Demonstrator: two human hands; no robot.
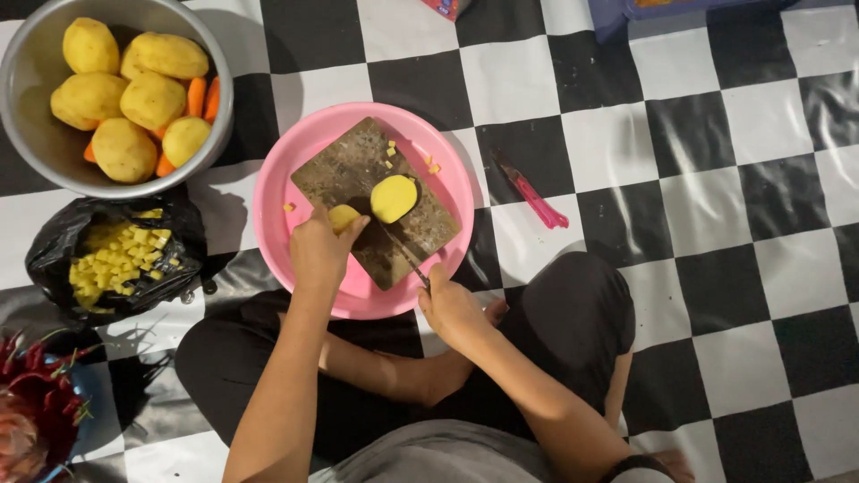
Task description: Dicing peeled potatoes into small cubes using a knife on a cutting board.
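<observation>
Seated on the checkered floor, the left hand [318,250] is pinching a firm, slippery potato half [343,217] closed-fingered on the cutting board [358,170]; the right hand [452,309] is gripping the knife [407,259] by its handle.

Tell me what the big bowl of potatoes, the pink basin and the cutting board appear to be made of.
The big bowl looks like metal, likely steel or aluminium: dull grey with a soft sheen. The pink basin looks like moulded plastic: uniform colour, smooth glossy rim. The cutting board seems to be wood, though that is less sure: brown, matte, stained and worn.
</observation>
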